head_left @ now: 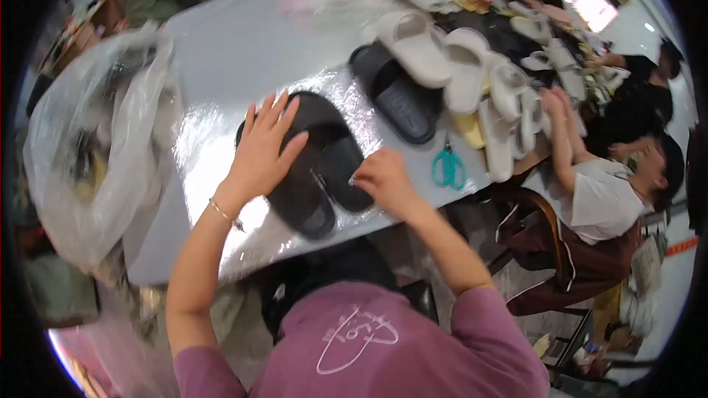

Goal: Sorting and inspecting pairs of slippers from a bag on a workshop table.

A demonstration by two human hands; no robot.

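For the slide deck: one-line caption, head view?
Left hand flat on black slippers, right hand at their edge.

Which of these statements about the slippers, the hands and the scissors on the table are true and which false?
1. The left hand lies flat on the pair of black slippers. True.
2. The right hand holds the teal scissors. False: the scissors lie alone on the table, to the right of that hand.
3. A single black slipper lies beyond the pair, beside the white slippers. True.
4. The clear plastic bag stands at the table's right end. False: it is at the left.
5. The left wrist is bare. False: it wears a thin bracelet.
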